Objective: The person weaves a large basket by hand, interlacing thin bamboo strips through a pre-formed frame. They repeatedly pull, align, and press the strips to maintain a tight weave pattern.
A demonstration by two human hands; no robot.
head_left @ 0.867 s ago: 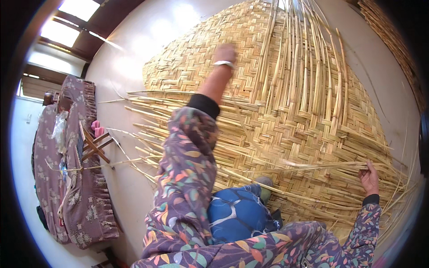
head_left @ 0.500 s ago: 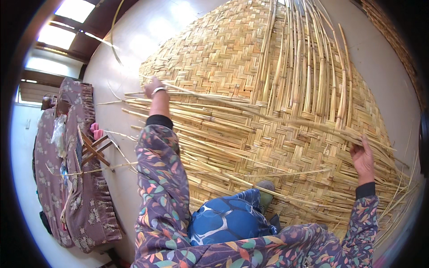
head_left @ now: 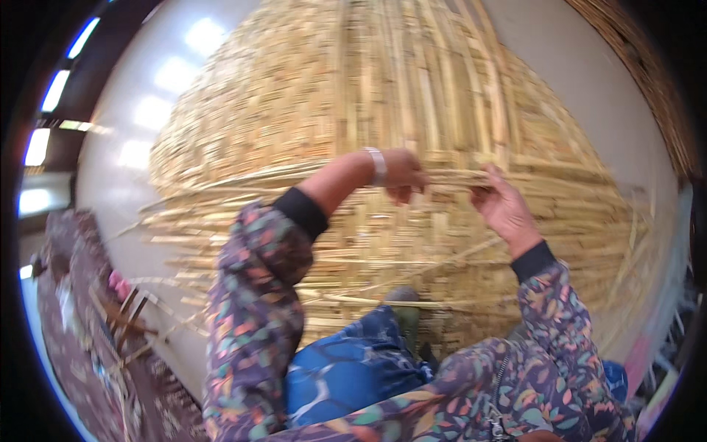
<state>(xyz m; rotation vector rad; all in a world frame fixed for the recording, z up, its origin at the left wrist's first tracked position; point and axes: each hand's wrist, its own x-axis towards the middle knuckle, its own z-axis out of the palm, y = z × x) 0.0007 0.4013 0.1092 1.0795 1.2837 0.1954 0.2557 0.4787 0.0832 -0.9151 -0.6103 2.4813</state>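
Reed strips (head_left: 451,177), lying over the woven mat (head_left: 243,110) just above the middle of the view, running left to right between the two hands. Crossing nearly square to the long canes (head_left: 401,74) stretching toward the far side, and lying close to their near ends. Pinching the strips between thumb and forefinger with the right hand (head_left: 504,205), fingertips pointing away from the body, wrist on the near side. Bending the left hand (head_left: 403,174) in from the left, with fingers curling downward beside the strips; blurring there, so cannot tell whether clamping them or only resting close. Leaving a short stretch showing between the hands, apart but near each other, with neither clearly nearer to it. Following roughly the same direction as the loose reeds (head_left: 191,210) fanning past the mat's left edge, and lying well apart from the blue cloth (head_left: 339,376) over the knee.
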